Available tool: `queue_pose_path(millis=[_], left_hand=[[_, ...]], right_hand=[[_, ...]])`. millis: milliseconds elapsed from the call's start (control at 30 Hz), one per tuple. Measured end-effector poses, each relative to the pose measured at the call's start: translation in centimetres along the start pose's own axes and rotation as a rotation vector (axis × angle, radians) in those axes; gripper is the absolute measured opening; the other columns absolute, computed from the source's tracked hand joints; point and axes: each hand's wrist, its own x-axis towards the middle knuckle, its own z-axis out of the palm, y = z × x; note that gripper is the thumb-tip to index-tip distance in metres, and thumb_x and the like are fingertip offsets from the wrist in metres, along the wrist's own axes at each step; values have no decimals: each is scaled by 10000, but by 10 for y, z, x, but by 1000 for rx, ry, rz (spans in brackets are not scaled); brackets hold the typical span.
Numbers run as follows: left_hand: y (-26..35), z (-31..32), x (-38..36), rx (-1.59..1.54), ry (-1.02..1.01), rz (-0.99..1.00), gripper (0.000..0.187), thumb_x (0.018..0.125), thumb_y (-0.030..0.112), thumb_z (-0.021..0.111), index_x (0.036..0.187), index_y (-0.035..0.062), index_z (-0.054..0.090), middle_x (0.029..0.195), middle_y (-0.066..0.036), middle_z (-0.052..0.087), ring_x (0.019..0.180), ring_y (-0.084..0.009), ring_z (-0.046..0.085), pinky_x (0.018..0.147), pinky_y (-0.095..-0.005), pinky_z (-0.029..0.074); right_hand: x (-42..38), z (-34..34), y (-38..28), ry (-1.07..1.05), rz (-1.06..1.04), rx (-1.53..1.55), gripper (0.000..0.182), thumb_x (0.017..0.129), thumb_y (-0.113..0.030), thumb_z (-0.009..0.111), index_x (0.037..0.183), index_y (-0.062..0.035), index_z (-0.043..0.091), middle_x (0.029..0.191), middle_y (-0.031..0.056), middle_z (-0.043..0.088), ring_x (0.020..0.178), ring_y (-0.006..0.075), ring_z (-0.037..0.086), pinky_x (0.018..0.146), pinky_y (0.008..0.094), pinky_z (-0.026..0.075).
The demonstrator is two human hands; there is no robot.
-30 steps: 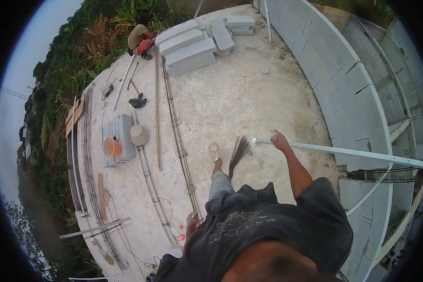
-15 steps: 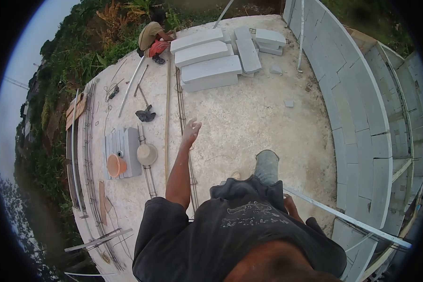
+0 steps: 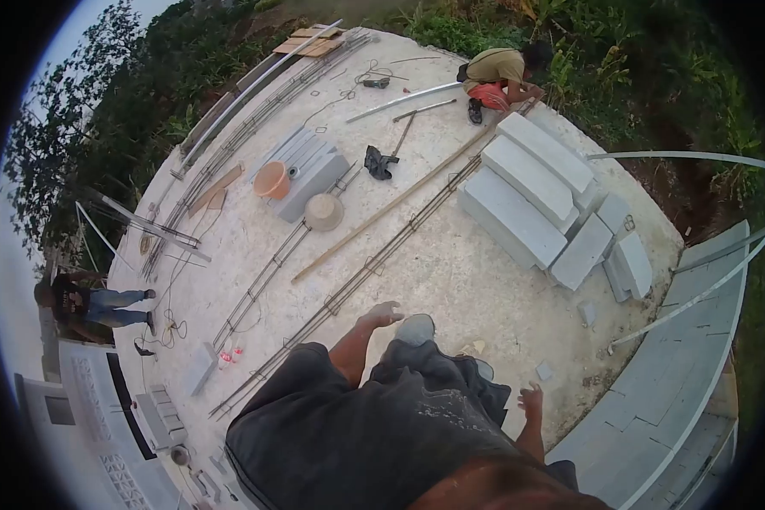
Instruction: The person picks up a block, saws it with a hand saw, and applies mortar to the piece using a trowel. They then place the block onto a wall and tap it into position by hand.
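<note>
My left hand point(image 3: 381, 314) hangs beside my leg with its dusty fingers loosely stretched out and nothing in it. Nearest to it is a long steel rebar cage point(image 3: 340, 293) lying on the pale concrete floor point(image 3: 438, 276). On the other side of my body, my right hand point(image 3: 531, 399) has its fingers apart and is also without a load. A small block offcut point(image 3: 544, 371) lies just beyond it. My shoe point(image 3: 416, 329) shows between the hands, on the concrete.
Light grey blocks point(image 3: 512, 217) are stacked ahead right; a crouching person point(image 3: 493, 78) is behind them. A block wall point(image 3: 654, 399) runs along the right. Leftward are an orange bucket point(image 3: 271, 180), a beige basin point(image 3: 324, 212), a long wooden strip point(image 3: 399, 221) and another person point(image 3: 93, 304).
My view has swung left, bringing a second person into sight. My raised left arm has come down beside my leg. The right hand, mostly hidden before, now shows with fingers apart.
</note>
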Motion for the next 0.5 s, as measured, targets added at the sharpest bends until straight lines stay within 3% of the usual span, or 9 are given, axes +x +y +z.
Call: queue_pose_path(millis=[67,133,200,267,333,433,467,500], left_hand=[[-18,-29,-54,-278,272,-264,688,835,489,706,1319,15,588,1190,-240,675,1144,-358,635,939,-407,511],[-29,-47,-85,-490,388,-471,655,847,461,719,1298,3,597,1124,-237,696,1093,-353,657,879,-413,537],[-105,-28,-70,-358,492,-483,619,864,438,724,1299,17,599,1090,-221,705,1043,-342,670,807,-420,554],[-76,-27,-74,-568,517,-638,597,877,433,717,1317,49,597,1126,-225,695,1060,-343,663,805,-434,556],[-59,-17,-49,-629,429,-606,586,877,443,719,1321,79,603,1191,-234,670,1092,-358,649,797,-475,561],[13,-10,-5,-714,243,-572,670,876,456,725,1400,95,517,1296,-227,615,1098,-404,638,751,-590,572],[34,-8,11,-751,169,-533,700,878,459,719,1430,103,477,1310,-217,606,1131,-418,624,733,-630,572],[88,-32,1,-825,105,-504,639,879,415,721,1394,98,517,1316,-221,604,1179,-412,606,840,-596,559]], right_hand=[[43,-64,-58,185,-81,-52,696,839,-88,594,1496,-142,367,987,113,644,763,208,616,596,383,507],[80,-105,-112,287,-121,36,682,849,-81,570,1496,-159,369,848,56,579,674,165,575,519,308,450],[98,-109,-160,300,-187,143,638,858,-63,550,1469,-151,392,819,35,563,632,136,549,477,283,421],[112,-86,-180,263,-222,129,626,858,-56,550,1460,-142,397,824,36,570,628,131,549,472,279,421],[135,-46,-203,238,-219,26,626,856,-54,560,1456,-133,398,832,39,577,625,131,550,470,280,425],[103,46,-253,-44,-186,-323,600,831,-62,643,1410,-93,487,916,86,656,689,178,632,561,328,527],[126,68,-246,-228,-353,-505,580,834,-107,672,1390,-62,515,947,111,676,739,205,663,636,337,551],[178,86,-219,-336,-554,-635,580,837,-129,681,1386,-41,515,963,120,682,760,207,665,660,333,549]])
